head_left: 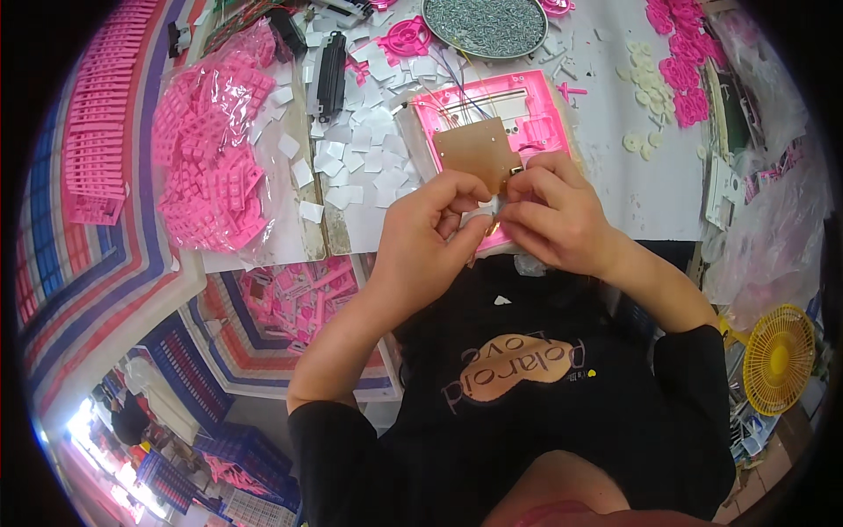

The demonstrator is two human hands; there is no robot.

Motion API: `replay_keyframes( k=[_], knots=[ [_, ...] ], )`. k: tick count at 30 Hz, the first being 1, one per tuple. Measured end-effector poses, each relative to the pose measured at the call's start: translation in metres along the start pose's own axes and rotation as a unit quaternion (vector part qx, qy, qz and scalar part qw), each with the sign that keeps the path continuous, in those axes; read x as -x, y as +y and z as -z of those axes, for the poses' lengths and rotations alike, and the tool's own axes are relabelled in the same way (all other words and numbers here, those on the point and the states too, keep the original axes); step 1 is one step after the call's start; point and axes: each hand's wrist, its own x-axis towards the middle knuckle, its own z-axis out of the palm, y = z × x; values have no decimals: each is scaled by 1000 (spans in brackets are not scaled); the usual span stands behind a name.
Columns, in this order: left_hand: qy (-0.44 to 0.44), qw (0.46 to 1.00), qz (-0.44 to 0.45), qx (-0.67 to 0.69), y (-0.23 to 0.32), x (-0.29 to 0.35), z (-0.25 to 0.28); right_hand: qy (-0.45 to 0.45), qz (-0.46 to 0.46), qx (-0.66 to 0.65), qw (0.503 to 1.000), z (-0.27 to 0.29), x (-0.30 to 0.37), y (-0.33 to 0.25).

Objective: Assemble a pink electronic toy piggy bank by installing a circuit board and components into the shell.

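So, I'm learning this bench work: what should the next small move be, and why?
Perhaps tuck the thin wires inside the pink housing with the left hand: they straggle over its far rim and might snag, while the right hand is close enough to steady the brown board.

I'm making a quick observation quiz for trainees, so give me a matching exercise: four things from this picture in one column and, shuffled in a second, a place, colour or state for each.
Things
1. Brown board
2. Round tray
3. Fan
4. Clear bag

Descriptions
A. Yellow, at the lower right
B. Holding pink parts, on the left
C. Overlapping the pink case in view
D. Full of small metal pieces

Right pairs: 1-C, 2-D, 3-A, 4-B
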Motion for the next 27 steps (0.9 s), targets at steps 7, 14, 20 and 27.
replay_keyframes(
  k=[7, 14, 20, 27],
  knots=[
    [30, 963, -163, -210, -6, -6, -6, 14, 16, -8, 1000, -1, 2, 3],
    [31, 950, -199, -239, -8, -9, -7, 1, 25, -20, 999, -2, 6, 4],
    [30, 923, -235, -305, -10, -2, -7, -15, 38, 22, 999, -5, 5, -2],
    [407, 786, -213, -414, -17, 19, 33, -18, 44, 56, 997, -11, 11, 3]
  ],
)
